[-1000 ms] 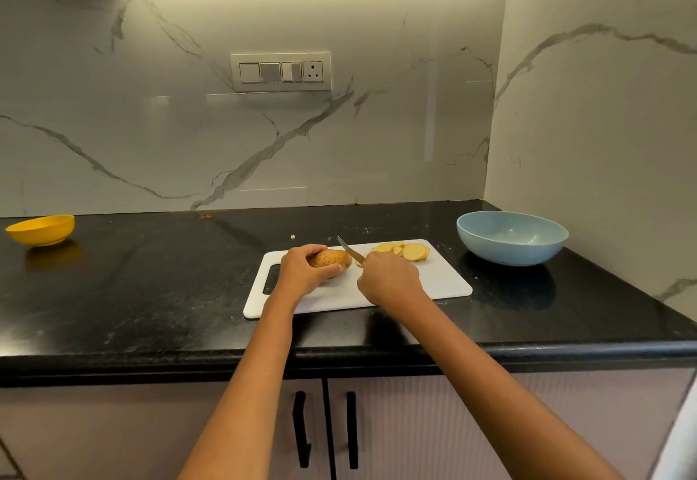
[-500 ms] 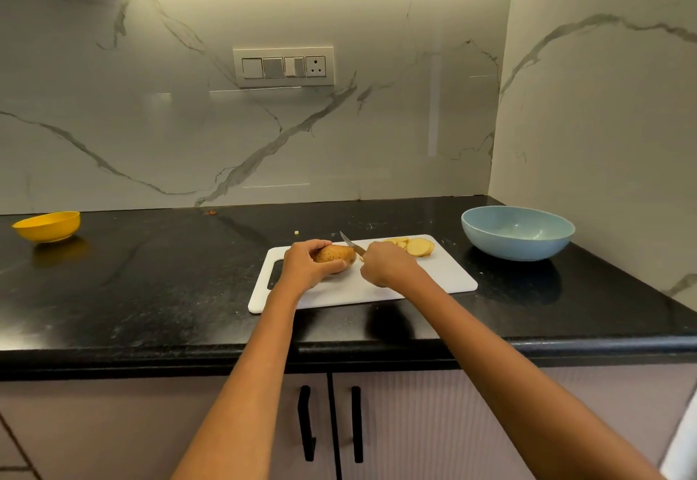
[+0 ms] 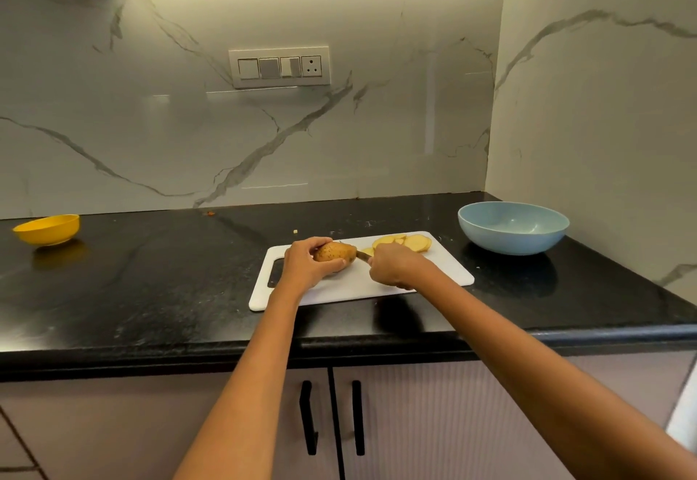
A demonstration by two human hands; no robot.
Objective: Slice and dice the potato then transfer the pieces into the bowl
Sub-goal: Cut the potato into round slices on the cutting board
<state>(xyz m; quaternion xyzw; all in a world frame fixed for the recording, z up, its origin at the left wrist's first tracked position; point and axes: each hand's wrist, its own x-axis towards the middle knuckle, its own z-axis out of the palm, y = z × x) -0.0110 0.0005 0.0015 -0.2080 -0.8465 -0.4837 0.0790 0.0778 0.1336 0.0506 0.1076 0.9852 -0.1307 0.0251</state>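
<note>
A brown potato (image 3: 335, 252) lies on the white cutting board (image 3: 445, 272), and my left hand (image 3: 306, 266) grips it from the left with fingers curled over it. My right hand (image 3: 394, 266) holds a knife (image 3: 363, 255) whose blade is down at the potato's cut right end; the handle is hidden in my fist. Several pale yellow slices (image 3: 405, 243) lie at the board's far right. The light blue bowl (image 3: 513, 228) stands to the right of the board, with nothing visible inside.
A yellow bowl (image 3: 48, 229) sits far left on the black countertop (image 3: 151, 291). A marble wall rises close behind and to the right of the blue bowl. The counter's front edge runs below the board, with cabinet doors (image 3: 332, 423) underneath.
The knife blade has come down from a raised angle to the potato's right end. My left hand keeps its grip on the potato. The camera has drifted slightly.
</note>
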